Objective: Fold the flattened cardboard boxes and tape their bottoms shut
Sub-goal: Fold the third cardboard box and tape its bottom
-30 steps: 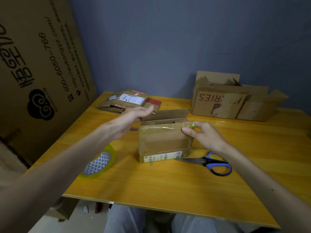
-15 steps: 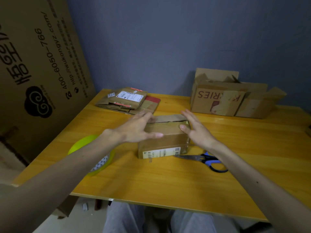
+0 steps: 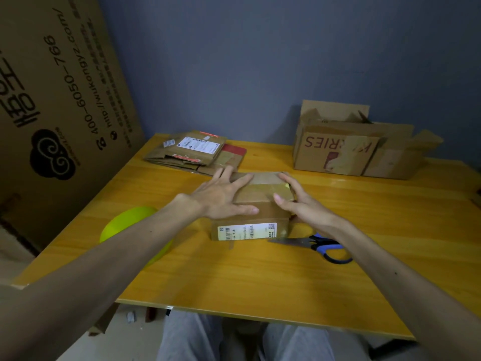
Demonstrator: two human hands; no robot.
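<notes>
A small brown cardboard box (image 3: 256, 198) lies in the middle of the yellow table (image 3: 260, 277), a white barcode label on its near side and shiny tape across its top. My left hand (image 3: 221, 195) presses flat on the left part of the top, fingers spread. My right hand (image 3: 299, 204) rests with straight fingers against the box's right edge. A stack of flattened cardboard boxes (image 3: 195, 151) lies at the back left. A yellow-green tape roll (image 3: 122, 224) sits under my left forearm, partly hidden.
Blue-handled scissors (image 3: 317, 244) lie just right of the box, under my right wrist. Folded open boxes (image 3: 351, 148) stand at the back right. A large printed carton (image 3: 52, 100) leans at the left. The near table edge lies above my knees.
The box's upright flaps have been pushed down flat. Both hands moved from the raised flaps onto the closed top and right edge.
</notes>
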